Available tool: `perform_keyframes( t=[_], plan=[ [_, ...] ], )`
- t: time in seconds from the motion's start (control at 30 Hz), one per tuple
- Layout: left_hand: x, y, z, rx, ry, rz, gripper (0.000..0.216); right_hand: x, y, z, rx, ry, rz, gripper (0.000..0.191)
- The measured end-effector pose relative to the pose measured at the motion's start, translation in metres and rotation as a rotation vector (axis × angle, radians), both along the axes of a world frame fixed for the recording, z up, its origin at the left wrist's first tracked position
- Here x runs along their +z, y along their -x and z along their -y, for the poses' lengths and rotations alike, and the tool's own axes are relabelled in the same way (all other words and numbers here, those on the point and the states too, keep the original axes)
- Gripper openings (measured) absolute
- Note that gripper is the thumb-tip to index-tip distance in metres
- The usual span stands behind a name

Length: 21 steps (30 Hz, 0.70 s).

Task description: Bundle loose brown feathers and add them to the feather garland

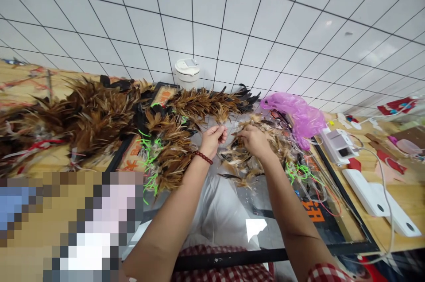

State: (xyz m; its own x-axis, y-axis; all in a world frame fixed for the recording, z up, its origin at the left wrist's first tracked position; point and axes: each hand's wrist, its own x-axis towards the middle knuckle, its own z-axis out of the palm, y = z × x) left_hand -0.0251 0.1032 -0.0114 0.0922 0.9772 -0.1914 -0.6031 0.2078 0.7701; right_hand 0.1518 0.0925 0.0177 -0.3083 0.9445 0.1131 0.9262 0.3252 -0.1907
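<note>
My left hand (213,141), with a dark red bead bracelet on its wrist, pinches a small bunch of brown feathers (222,114) that fans upward from the fingertips. My right hand (255,141) is at the loose pile of tan and brown feathers (229,164), its fingers drawn together around a feather at the pile's left side. Left of my left hand lies a thick bundle of brown feathers (174,153) beside bright green ties (151,156). Behind it stretches a long feather garland (202,101) with a black tip.
A glass-topped frame with a black edge (352,204) lies before me. Large feather bundles (99,113) fill the left. A white lidded container (187,74) stands by the tiled wall. To the right are a purple plastic bag (299,113), white power strips (365,193) and a cable.
</note>
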Motion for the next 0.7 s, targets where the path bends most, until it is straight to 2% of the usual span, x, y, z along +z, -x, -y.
perform_keyframes(
  t=[0.07, 0.17, 0.23, 0.3, 0.4, 0.47, 0.57, 0.7],
  plan=[
    [-0.001, 0.000, 0.000, 0.006, 0.013, -0.005, 0.024, -0.002, 0.003, 0.000, 0.049, 0.063, 0.059, 0.033],
    [-0.002, 0.000, -0.001, 0.014, 0.042, 0.003, 0.023, 0.005, -0.007, -0.002, 0.038, 0.053, -0.092, 0.025],
    [-0.003, 0.000, -0.001, 0.010, 0.042, 0.013, 0.021, 0.013, -0.017, -0.003, -0.013, 0.001, -0.322, 0.016],
    [-0.002, 0.000, 0.000, 0.002, 0.033, 0.019, 0.020, 0.021, -0.024, -0.002, -0.109, 0.025, -0.603, 0.011],
    [-0.001, 0.000, 0.001, -0.024, 0.037, 0.018, 0.019, 0.028, -0.022, 0.000, -0.215, 0.217, -1.023, 0.023],
    [0.000, 0.001, 0.001, -0.035, 0.045, 0.015, 0.020, 0.029, -0.016, 0.001, -0.236, 0.358, -1.182, 0.031],
    [0.001, 0.001, 0.002, -0.048, 0.051, 0.009, 0.019, 0.028, -0.007, 0.002, -0.232, 0.477, -1.260, 0.039],
    [0.000, 0.001, 0.003, -0.134, 0.065, -0.028, 0.018, 0.023, 0.003, 0.002, -0.204, 0.444, -1.299, 0.038]
  ],
)
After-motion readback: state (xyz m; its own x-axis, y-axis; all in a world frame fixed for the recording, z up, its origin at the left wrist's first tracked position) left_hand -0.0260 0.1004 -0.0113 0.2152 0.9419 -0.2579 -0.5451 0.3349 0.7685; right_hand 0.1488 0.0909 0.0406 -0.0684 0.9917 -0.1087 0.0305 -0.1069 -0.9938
